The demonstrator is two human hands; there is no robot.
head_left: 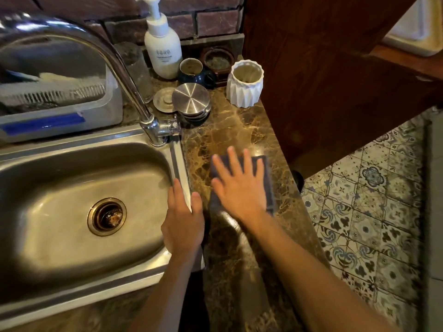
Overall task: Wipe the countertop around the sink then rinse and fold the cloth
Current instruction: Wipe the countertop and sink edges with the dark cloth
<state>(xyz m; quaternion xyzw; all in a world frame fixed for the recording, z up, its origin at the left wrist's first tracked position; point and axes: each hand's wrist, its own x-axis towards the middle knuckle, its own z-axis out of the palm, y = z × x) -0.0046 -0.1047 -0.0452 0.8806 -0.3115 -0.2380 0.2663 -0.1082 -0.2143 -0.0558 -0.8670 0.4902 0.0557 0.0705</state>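
Head view, looking steeply down over the sink (72, 271).

The one wide-angle camera sits close above the sink's right rim, facing forward and down; worktop (239, 130) lies right of the sink, tiled floor (364, 212) farther right.

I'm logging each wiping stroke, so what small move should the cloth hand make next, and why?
Probably slide the right hand, flat on the grey cloth, forward toward the steel lids: that marble countertop lies bare ahead, while the left hand rests on the sink rim.
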